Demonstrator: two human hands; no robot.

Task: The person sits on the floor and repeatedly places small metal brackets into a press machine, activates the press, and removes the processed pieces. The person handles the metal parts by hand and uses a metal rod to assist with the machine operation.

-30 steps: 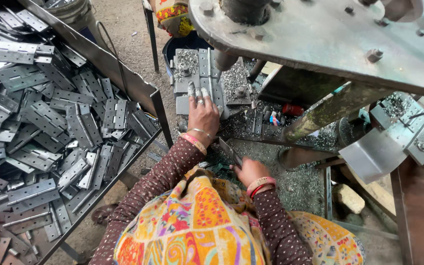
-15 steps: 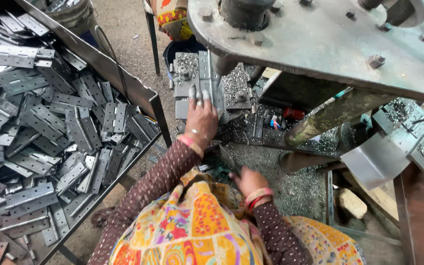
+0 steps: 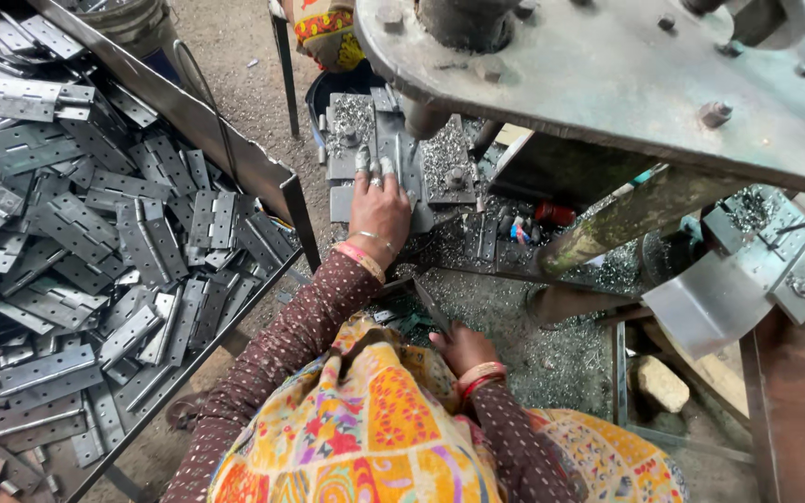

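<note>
My left hand [image 3: 379, 210] reaches forward and lies flat on a grey metal hinge plate [image 3: 393, 154] on the bed of the press [image 3: 440, 163], under the machine's heavy steel head [image 3: 607, 84]. Its fingertips press the plate, and nothing is gripped inside the hand. My right hand [image 3: 463, 346] stays close to my lap, its fingers closed on a thin dark metal strip [image 3: 430, 305] that points up and left. Both wrists carry bangles, and the sleeves are brown and dotted.
A large metal tray [image 3: 235, 154] heaped with several grey hinges [image 3: 95, 242] fills the left side. Metal chips [image 3: 514, 307] cover the floor around the machine base. A bent steel chute [image 3: 701, 298] and a stone [image 3: 661, 382] lie at right. Another person's patterned clothing [image 3: 328, 28] shows at the top.
My right hand has drawn back slightly toward my lap with the strip. My left hand stays on the plate at the press bed.
</note>
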